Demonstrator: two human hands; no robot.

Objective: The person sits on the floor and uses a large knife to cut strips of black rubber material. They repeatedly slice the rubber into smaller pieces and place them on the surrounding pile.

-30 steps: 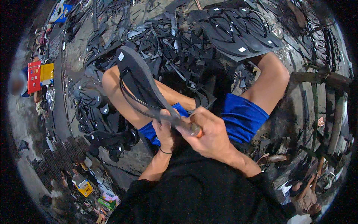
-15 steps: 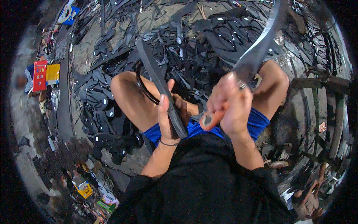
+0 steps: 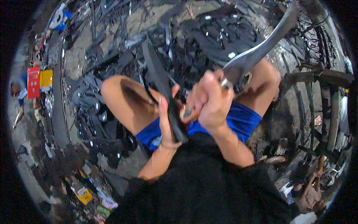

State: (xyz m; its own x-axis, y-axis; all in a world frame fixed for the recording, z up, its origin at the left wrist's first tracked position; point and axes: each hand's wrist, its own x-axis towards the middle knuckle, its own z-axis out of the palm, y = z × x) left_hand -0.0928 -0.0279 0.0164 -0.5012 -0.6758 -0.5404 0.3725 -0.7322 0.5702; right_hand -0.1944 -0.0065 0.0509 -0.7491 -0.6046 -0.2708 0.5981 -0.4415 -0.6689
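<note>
My left hand (image 3: 164, 121) is closed round a black rubber flip-flop (image 3: 156, 64), held edge-on with its sole standing upright in front of my lap. The thumb presses one side of it; the other fingers are mostly hidden behind. In my right fist (image 3: 213, 101) is a large knife (image 3: 248, 59) with a wide, curved grey blade and an orange-brown handle. The blade points up and away to the right, above my right knee. The handle's butt end comes close to the flip-flop; whether they touch, I cannot tell.
Black flip-flops and rubber scraps (image 3: 209, 44) lie heaped in front of my crossed legs. More flip-flops lie beside my left knee. A red packet (image 3: 33, 83) and yellow packet (image 3: 46, 79) are at the far left. Another person (image 3: 311, 194) is at the lower right.
My right hand with the knife has moved left, closer to the flip-flop. The flip-flop stays in my left hand, turned slightly. The whole view has shifted a little.
</note>
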